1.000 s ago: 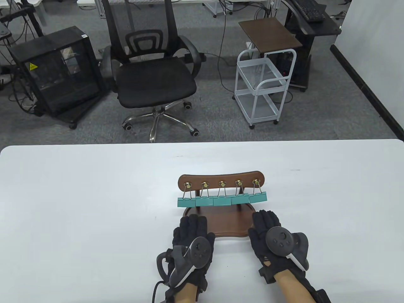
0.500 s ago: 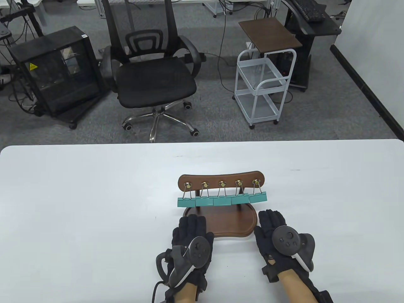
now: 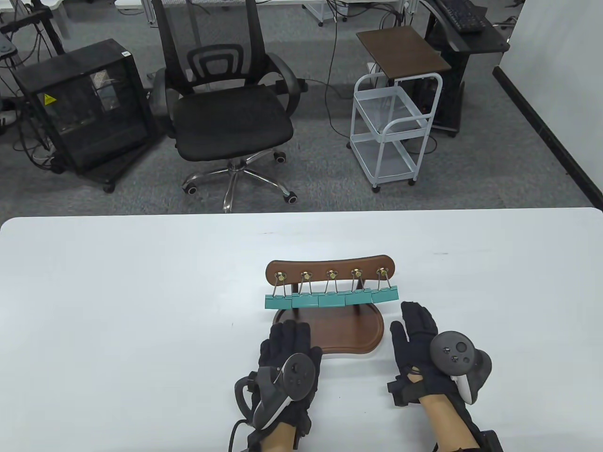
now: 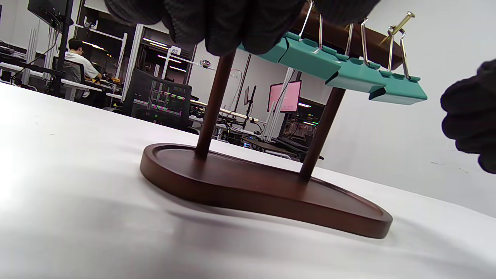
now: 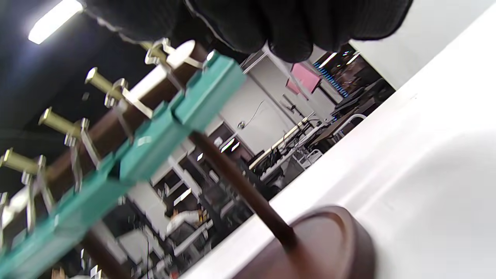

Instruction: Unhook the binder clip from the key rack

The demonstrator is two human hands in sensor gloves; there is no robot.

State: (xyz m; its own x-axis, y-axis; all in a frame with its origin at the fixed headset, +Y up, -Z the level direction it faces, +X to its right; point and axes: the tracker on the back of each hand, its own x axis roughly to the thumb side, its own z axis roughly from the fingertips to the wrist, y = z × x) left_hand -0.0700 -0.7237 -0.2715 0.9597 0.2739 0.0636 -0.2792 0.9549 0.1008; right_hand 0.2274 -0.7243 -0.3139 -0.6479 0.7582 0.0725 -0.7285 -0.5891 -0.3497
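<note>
A dark brown wooden key rack (image 3: 330,270) with a curved top board, two thin posts and a shallow dish-shaped base (image 3: 351,332) is standing near the front middle of the white worktop (image 3: 118,292). Five brass hooks (image 3: 331,273) are sticking out of the board in a row, and each is carrying one teal binder clip (image 3: 385,294) by its silver wire handles, so all five clips are hanging side by side, edges touching or overlapping, above the base. In the right wrist view the nearest teal clip (image 5: 209,93) is hanging just below the gloved fingers (image 5: 286,27), apart from them. The black-gloved left hand (image 3: 287,351) is lying palm down at the front left corner of the base, its fingers reaching over the rim; whether they are pressing on the wood cannot be told, and it is grasping nothing. The black-gloved right hand (image 3: 421,341) is sitting on the worktop just beside the base's right edge, tilted with the thumb spread toward the rack and the fingers extended and loose, holding nothing and pointing toward the rightmost clip without touching it.
</note>
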